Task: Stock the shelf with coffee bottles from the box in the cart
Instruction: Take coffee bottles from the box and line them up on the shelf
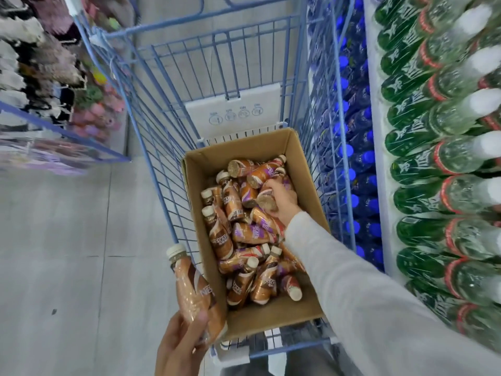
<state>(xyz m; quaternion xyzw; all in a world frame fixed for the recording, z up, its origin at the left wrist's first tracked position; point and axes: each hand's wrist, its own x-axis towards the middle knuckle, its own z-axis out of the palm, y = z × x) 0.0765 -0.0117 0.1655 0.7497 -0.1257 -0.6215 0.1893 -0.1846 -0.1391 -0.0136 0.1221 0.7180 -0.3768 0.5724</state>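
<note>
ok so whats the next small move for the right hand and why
Probably lift. The right hand is already closed around a brown-labelled coffee bottle inside the open cardboard box, and the left hand holds another white-capped coffee bottle outside it.

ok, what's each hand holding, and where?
Left hand: upright brown coffee bottle, gripped at its base. Right hand: closing on another bottle's bottom end in the cardboard box.
</note>
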